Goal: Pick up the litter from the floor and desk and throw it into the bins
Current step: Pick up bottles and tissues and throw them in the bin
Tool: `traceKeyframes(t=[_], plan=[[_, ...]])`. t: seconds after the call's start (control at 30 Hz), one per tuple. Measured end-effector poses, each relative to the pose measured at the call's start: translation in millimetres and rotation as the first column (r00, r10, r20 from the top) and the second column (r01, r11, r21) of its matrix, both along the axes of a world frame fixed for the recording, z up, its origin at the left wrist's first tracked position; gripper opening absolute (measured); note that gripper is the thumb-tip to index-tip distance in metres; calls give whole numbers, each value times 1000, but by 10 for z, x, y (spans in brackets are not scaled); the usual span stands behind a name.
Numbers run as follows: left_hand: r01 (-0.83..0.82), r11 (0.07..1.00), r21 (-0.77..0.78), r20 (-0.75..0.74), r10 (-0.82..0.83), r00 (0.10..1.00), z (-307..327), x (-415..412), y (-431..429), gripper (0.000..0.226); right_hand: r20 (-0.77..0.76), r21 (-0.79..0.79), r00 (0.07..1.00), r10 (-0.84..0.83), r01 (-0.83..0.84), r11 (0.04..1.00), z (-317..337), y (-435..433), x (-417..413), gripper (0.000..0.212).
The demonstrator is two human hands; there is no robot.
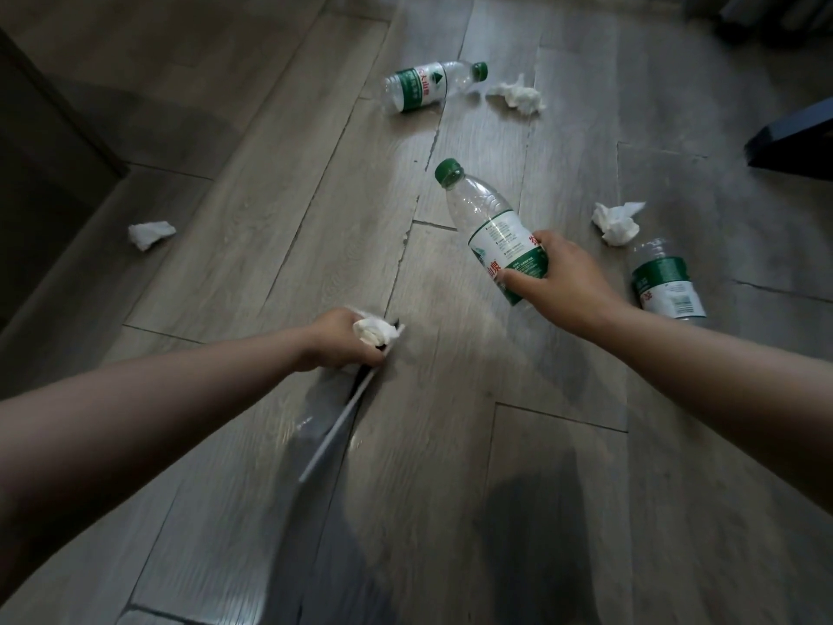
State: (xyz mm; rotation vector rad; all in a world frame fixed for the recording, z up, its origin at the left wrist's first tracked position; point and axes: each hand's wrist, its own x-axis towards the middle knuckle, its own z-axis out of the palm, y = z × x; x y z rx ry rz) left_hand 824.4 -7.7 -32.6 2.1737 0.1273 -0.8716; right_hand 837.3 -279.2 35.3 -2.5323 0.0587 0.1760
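Observation:
My right hand [563, 281] grips a clear plastic bottle [491, 227] with a green cap, lifted off the wooden floor with its cap pointing away from me. My left hand [338, 340] holds a crumpled white tissue [374, 331] together with what looks like a thin grey translucent bag [324, 426] that hangs below it. Still on the floor lie a second bottle [423, 85] far ahead, a third bottle [667, 281] just right of my right hand, and crumpled tissues at the far middle [518, 94], the right [617, 223] and the left [148, 234].
A dark piece of furniture [45, 151] stands along the left side. A dark furniture leg or base [793, 137] juts in at the right edge. Grey wood-plank floor [270, 196] stretches between them. No bin is in view.

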Motion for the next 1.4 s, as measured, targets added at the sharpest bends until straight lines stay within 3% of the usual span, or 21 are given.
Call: traceKeyframes(t=[0.13,0.4,0.5,0.6,0.7,0.8,0.93,1.0,1.17,1.3,1.4], plan=[[-61,997,-37,12,61,998,159,24,37,9,-12,0,1000,-15,15,1000,5,-6,5,54],[-138,982,-129,69,147,987,519,132,137,18,-56,110,997,-47,53,992,160,45,80,53],[-238,961,-138,98,252,963,652,298,157,16,-48,176,995,-86,93,980,243,49,138,50],[-383,902,-200,47,400,915,846,456,133,11,-66,277,985,-162,174,945,376,64,214,46],[-425,875,-233,-28,431,902,1091,568,111,32,-78,356,975,-209,223,907,583,113,292,37],[-458,854,-246,-57,459,887,1428,619,97,29,-118,406,963,-242,269,873,901,145,310,38],[-458,852,-255,-137,437,889,2141,576,40,7,-173,398,940,-295,341,852,1507,155,166,46],[-430,865,-260,-150,404,903,2604,584,-13,9,-187,406,928,-323,373,834,1901,132,96,42],[-395,879,-267,-84,387,918,3815,600,-208,8,-182,434,894,-409,447,782,3027,50,-25,42],[-360,891,-277,-10,372,928,4863,538,-477,25,-167,441,866,-472,494,749,4012,-47,-128,42],[-354,903,-246,58,378,924,5679,391,-697,17,-177,434,834,-523,543,719,4840,-170,-353,50]])
